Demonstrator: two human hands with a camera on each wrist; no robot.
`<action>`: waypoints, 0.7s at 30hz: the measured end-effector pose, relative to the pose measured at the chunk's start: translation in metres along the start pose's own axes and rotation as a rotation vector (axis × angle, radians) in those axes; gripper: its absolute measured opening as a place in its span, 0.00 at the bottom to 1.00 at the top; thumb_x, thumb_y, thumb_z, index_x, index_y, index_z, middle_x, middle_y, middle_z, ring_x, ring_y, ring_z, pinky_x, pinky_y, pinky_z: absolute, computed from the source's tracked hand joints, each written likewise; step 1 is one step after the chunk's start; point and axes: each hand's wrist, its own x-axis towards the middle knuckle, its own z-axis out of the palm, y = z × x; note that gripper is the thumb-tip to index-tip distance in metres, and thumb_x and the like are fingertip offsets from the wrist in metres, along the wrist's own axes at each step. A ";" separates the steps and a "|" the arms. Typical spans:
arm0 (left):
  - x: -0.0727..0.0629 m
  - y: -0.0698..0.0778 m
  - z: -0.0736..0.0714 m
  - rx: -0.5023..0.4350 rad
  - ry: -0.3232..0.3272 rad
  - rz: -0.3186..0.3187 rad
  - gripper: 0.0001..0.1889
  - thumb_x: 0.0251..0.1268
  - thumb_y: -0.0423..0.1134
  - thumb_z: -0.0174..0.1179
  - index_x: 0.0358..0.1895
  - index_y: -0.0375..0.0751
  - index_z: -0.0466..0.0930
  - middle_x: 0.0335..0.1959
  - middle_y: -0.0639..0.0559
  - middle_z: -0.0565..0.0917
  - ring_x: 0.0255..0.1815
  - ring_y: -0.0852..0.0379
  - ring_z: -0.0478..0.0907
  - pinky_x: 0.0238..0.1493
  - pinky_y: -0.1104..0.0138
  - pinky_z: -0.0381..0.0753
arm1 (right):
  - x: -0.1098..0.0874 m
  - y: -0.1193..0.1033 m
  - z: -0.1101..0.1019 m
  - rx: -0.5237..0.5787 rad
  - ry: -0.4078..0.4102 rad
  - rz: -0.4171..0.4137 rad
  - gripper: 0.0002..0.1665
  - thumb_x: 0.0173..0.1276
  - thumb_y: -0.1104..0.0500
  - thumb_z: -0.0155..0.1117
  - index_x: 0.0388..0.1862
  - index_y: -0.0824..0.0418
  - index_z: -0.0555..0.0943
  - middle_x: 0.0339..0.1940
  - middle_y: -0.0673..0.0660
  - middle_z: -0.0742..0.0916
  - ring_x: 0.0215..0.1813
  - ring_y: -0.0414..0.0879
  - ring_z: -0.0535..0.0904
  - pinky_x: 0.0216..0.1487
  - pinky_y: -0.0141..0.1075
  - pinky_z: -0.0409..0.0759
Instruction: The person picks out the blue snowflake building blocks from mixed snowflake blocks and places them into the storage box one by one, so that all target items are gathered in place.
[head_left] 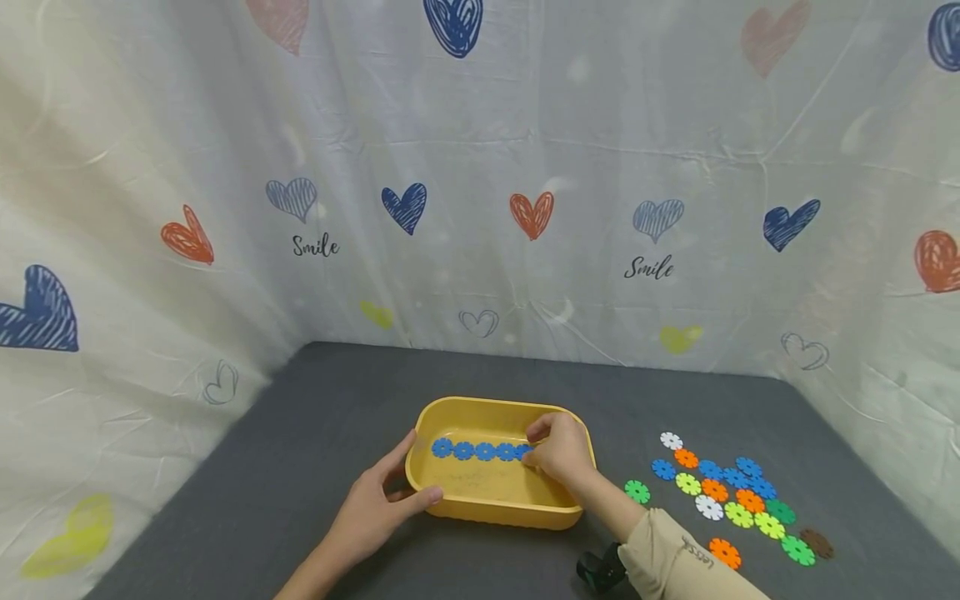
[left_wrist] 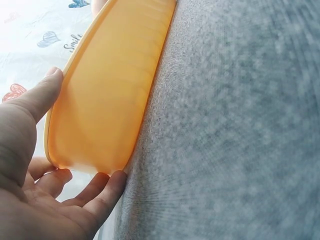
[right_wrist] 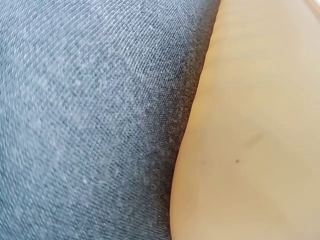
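Observation:
A yellow plastic tray (head_left: 502, 512) with rounded corners rests on the dark cloth. My left hand (head_left: 369, 510) grips its left end, thumb on the front rim and fingers around the end wall. In the left wrist view, the fingertips (left_wrist: 117, 181) press low on the yellow wall. Inside the tray lies a row of blue notched building discs (head_left: 485, 452), side by side. My right hand (head_left: 561, 450) reaches in over the right side and pinches the blue disc (head_left: 522, 452) at the row's right end, partly hidden by the fingers. The right wrist view shows only the tray's outer wall (right_wrist: 250, 125) and cloth.
Loose notched discs in orange, white, yellow, green, brown and blue are scattered to the right, among them an orange disc (head_left: 724, 552) and a green disc (head_left: 637, 492). A black object (head_left: 600, 572) sits by the right sleeve. A heart-print curtain (head_left: 465, 275) hangs behind.

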 end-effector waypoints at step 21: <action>-0.001 0.000 -0.001 -0.013 -0.019 -0.003 0.48 0.55 0.46 0.75 0.78 0.52 0.57 0.65 0.40 0.72 0.59 0.47 0.77 0.47 0.64 0.83 | 0.000 -0.001 0.001 -0.014 0.021 0.001 0.18 0.39 0.74 0.82 0.31 0.66 0.85 0.30 0.54 0.86 0.33 0.45 0.80 0.36 0.40 0.82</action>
